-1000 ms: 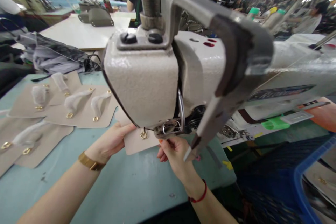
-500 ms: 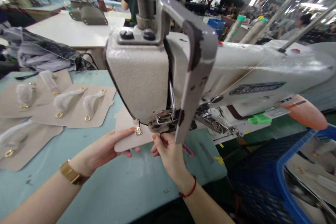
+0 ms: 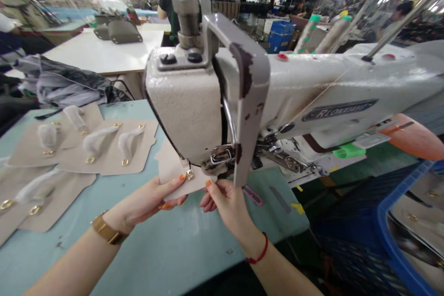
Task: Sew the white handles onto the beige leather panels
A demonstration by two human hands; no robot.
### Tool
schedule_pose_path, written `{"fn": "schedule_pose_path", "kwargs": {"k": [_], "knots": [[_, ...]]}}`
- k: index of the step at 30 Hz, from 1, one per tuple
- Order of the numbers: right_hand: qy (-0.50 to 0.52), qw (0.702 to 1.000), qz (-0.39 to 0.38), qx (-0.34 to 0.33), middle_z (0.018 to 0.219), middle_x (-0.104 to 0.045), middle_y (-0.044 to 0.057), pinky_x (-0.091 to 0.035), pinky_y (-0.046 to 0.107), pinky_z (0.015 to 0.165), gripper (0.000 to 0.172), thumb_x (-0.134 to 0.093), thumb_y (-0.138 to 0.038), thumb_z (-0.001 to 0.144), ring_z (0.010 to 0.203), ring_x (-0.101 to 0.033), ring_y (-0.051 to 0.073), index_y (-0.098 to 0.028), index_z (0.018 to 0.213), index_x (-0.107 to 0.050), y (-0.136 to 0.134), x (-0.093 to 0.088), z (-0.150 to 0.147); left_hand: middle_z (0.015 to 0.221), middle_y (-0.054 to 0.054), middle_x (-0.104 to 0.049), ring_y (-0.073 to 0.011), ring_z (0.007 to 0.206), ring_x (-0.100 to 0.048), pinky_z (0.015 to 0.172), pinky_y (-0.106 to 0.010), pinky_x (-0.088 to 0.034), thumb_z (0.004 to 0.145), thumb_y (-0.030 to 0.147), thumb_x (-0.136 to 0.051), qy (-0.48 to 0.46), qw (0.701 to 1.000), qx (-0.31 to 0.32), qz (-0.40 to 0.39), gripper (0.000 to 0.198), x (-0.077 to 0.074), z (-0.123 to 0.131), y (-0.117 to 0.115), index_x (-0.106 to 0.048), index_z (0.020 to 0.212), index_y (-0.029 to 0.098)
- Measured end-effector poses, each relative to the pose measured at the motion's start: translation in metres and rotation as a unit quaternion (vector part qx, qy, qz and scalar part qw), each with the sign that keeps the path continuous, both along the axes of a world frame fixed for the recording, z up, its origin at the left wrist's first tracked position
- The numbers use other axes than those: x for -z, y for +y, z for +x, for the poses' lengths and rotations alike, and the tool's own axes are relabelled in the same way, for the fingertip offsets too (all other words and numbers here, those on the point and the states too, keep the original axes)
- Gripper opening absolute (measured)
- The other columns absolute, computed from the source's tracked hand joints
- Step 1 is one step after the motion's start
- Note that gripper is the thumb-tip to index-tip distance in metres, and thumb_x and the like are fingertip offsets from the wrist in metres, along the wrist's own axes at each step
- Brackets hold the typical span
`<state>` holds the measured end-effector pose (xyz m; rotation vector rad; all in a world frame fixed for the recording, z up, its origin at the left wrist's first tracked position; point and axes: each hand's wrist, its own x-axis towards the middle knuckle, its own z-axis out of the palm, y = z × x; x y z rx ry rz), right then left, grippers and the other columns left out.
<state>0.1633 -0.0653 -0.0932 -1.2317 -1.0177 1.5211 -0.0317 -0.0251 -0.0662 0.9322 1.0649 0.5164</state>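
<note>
A beige leather piece (image 3: 169,169) with a small gold ring (image 3: 189,175) lies under the head of a white sewing machine (image 3: 194,101). My left hand (image 3: 149,201) pinches the piece's near edge, thumb on top beside the ring. My right hand (image 3: 225,201) grips the same piece at its right end, just below the presser foot (image 3: 218,157). Most of the piece is hidden behind the machine head.
Several beige leather pieces (image 3: 104,150) with gold rings and white wrapped tabs lie on the pale blue table (image 3: 166,249) at left. A blue crate (image 3: 398,236) stands at right. Dark fabric (image 3: 62,83) is heaped behind. Other people work at far tables.
Both hands have shifted the beige piece slightly under the machine head, tilting it up at the left. My view has moved a little to the left.
</note>
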Motion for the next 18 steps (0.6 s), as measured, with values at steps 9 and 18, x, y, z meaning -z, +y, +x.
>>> {"fn": "schedule_pose_path", "kwargs": {"k": [9,18], "knots": [[-0.008,1.0,0.001,0.022,0.056,-0.065,0.006,-0.045,0.016,0.046,0.056,-0.051,-0.058,0.088,0.044,-0.058,0.009,-0.011,0.059,-0.063,0.002,-0.001,-0.007,0.06,0.0,-0.054,-0.0073,0.049,-0.035,0.044,-0.02,-0.024,0.084,0.05,-0.061,0.03,0.997,0.044,0.05,0.04,-0.002,-0.003,0.005,-0.061,0.067,0.014],[0.02,0.998,-0.027,0.044,0.056,-0.066,0.007,-0.042,0.015,0.042,0.06,-0.048,-0.063,0.086,0.042,-0.058,0.008,-0.012,0.058,-0.061,0.005,-0.001,-0.019,0.053,0.003,-0.046,-0.0076,0.048,-0.033,0.046,-0.021,-0.024,0.087,0.05,-0.057,0.073,0.993,0.058,0.071,0.041,-0.004,-0.004,0.01,-0.058,0.065,0.015]]}}
